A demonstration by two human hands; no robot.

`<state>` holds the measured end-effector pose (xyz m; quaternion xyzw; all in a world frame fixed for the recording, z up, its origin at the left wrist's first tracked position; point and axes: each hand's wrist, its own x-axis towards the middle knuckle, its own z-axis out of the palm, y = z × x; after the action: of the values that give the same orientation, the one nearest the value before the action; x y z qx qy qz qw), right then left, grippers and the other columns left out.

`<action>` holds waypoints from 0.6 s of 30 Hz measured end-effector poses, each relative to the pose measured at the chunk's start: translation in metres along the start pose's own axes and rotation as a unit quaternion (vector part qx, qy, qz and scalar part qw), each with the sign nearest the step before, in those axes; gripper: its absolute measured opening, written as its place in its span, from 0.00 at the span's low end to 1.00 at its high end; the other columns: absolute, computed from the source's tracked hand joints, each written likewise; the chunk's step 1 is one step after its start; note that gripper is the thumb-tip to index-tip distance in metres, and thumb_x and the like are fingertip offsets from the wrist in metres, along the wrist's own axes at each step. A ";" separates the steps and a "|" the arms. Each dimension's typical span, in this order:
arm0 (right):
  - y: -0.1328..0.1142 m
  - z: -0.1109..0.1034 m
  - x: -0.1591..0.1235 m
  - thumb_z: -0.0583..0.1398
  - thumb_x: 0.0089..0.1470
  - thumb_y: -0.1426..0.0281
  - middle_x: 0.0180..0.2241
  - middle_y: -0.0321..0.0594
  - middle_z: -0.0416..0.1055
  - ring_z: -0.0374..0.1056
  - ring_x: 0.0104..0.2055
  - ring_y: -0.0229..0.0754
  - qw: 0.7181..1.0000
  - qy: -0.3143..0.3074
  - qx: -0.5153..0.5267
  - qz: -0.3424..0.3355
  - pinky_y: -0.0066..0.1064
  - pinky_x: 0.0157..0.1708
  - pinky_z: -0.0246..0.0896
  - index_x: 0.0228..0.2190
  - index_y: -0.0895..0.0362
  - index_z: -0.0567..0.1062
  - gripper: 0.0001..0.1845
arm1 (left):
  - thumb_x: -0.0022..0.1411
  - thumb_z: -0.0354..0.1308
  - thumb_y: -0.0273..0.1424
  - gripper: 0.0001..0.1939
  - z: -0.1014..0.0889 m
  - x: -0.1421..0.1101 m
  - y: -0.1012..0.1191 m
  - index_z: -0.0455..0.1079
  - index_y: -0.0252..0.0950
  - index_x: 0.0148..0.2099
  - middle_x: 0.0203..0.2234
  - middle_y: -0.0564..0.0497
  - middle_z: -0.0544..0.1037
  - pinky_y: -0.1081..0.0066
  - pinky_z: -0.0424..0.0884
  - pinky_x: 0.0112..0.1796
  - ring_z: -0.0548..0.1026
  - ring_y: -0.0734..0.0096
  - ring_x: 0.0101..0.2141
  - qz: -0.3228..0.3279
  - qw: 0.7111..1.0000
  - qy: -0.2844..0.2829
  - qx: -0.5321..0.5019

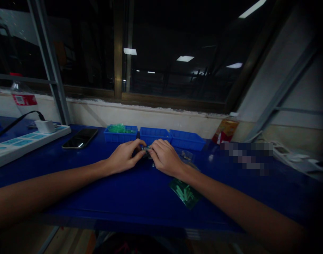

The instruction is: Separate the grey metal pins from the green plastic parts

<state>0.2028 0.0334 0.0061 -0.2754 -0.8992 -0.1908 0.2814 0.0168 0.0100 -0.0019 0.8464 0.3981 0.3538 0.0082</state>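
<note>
My left hand [125,156] and my right hand [165,155] meet over the blue table, fingertips pinched around one small greenish part [146,149]. Fingers cover most of that piece, so its kind does not show. Just below my right fingers lies a tiny shiny metal piece [153,164]. Beyond the right wrist is a clear plastic bag [187,155] with small items in it. A second bag [185,193], holding several pale green strips, rests nearer the front, partly beside my right forearm.
Three blue bins stand along the wall: a left bin [120,135] with green plastic in it, a middle bin [155,134] and a right bin [187,139]. At left are a phone [80,138], a power strip [29,141] and a bottle [23,100]. An orange packet [226,130] stands at right.
</note>
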 end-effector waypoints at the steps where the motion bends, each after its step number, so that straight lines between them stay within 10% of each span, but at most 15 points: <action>1: 0.000 0.000 0.000 0.46 0.58 0.69 0.27 0.41 0.64 0.55 0.32 0.39 1.000 0.001 -0.002 0.001 0.31 0.33 0.47 0.27 0.59 0.65 0.13 | 0.60 0.48 0.32 0.11 0.000 0.000 0.000 0.61 0.35 0.45 0.29 0.52 0.72 0.73 0.65 0.31 0.70 0.72 0.29 0.003 1.000 0.002 -0.003; 18: -0.001 -0.002 -0.001 0.51 0.55 0.69 0.33 0.42 0.65 0.59 0.36 0.41 0.999 0.003 0.039 -0.015 0.33 0.36 0.51 0.35 0.58 0.66 0.07 | 0.63 0.41 0.31 0.12 -0.002 0.001 0.001 0.63 0.33 0.34 0.25 0.51 0.70 0.72 0.64 0.31 0.69 0.72 0.28 -0.004 0.999 -0.025 0.033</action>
<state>0.2033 0.0316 0.0070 -0.2501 -0.9092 -0.1605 0.2914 0.0166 0.0092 0.0004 0.8529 0.4128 0.3194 -0.0086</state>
